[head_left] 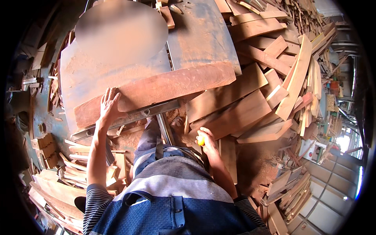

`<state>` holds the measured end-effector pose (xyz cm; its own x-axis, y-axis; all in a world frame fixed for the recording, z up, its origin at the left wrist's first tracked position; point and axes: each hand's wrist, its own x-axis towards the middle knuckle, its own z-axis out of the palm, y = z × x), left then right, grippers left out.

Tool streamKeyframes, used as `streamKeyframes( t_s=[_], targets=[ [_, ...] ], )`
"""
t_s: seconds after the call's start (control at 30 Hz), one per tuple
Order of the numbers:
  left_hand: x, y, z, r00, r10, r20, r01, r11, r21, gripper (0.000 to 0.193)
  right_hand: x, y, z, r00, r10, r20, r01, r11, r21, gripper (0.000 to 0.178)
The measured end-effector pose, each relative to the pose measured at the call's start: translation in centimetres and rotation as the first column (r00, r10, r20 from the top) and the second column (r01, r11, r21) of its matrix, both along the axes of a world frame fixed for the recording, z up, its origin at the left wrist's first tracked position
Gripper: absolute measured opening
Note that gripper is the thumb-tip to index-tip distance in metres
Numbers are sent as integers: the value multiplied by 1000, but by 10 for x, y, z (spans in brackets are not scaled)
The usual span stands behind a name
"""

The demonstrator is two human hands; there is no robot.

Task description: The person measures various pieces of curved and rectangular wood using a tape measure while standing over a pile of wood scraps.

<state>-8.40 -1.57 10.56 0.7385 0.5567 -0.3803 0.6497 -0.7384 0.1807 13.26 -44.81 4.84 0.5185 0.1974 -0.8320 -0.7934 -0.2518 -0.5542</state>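
Observation:
A long, slightly curved reddish wooden board (164, 87) lies across the near part of the metal machine table (203, 43). My left hand (109, 106) rests on the board's left part, with its fingers stretched over the wood. Lower on the right, my right hand (208, 139) is closed around a small yellow object (201, 140). Most of that object is covered by the fingers, so its kind cannot be made out. This hand is apart from the board, beside the stacked wooden pieces (239, 111).
A metal rail (160, 107) runs along the table's near edge. Cut wood is heaped (266, 51) at the right, with more offcuts (78, 168) at the lower left. Sawdust (258, 168) covers the floor at the right. A blurred oval hides part of the table's far side.

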Motion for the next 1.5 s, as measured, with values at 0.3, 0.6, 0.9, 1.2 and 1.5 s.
streamKeyframes(
  t_s=[0.3,0.6,0.9,1.2,1.5],
  targets=[
    [-40,2,-20,956,43,291,-57,997,42,86,11,89,8,997,73,5,-73,993,97,31],
    [-26,0,-2,970,25,242,-12,998,-55,88,69,118,6,996,82,-38,-77,991,113,55],
    [-16,-8,1,976,16,217,-14,1000,-9,96,135,124,-28,984,1,-180,57,947,318,36],
    [9,-39,2,979,-5,204,6,1000,-5,83,147,113,-32,984,95,-149,-26,912,410,31],
    [71,-117,-13,871,-220,439,33,918,394,33,124,108,57,980,2,-198,40,977,208,29]
  ],
)
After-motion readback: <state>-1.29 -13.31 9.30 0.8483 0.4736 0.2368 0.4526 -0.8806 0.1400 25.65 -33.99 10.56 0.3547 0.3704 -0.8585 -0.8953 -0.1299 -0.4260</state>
